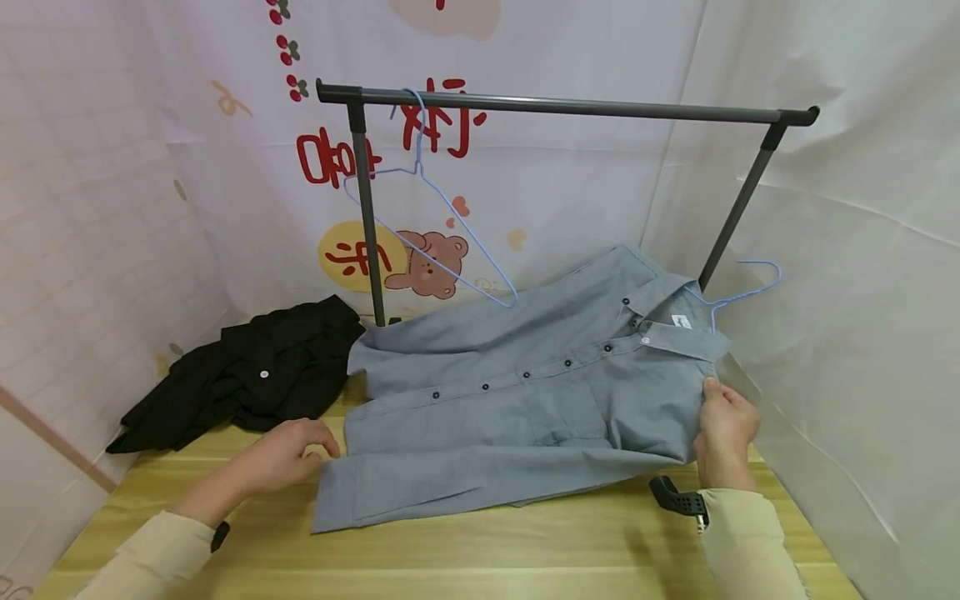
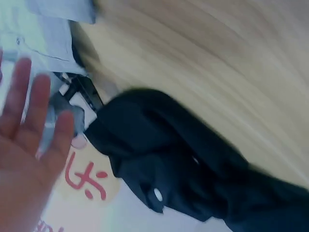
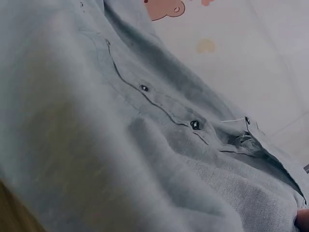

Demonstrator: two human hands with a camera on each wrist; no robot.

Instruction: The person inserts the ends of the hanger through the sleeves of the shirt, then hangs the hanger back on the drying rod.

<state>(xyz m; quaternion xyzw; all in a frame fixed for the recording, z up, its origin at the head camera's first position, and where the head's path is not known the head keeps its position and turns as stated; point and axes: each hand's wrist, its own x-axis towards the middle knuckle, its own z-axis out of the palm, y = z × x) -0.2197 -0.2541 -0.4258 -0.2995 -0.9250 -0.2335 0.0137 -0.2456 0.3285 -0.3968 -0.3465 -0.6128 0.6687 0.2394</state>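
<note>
A grey-blue button-up shirt (image 1: 480, 425) lies spread over the wooden table, its collar to the right and its hem to the left. A light blue hanger (image 1: 738, 293) sits inside the collar, with its hook sticking out to the right. My right hand (image 1: 727, 421) grips the shirt at its near shoulder, thumb on top of the fabric. Beside the cuff and hem at the left is my left hand (image 1: 285, 454), with nothing in it; the left wrist view shows its fingers (image 2: 36, 106) extended and spread. Dark buttons (image 3: 194, 124) run along the shirt's front placket.
A dark grey rack (image 1: 562, 105) stands behind the shirt. An unused blue hanger (image 1: 467, 225) hangs near its left end. A crumpled black shirt (image 1: 300, 358) lies at the left. Printed white cloth walls (image 1: 585, 192) enclose the table (image 1: 450, 558).
</note>
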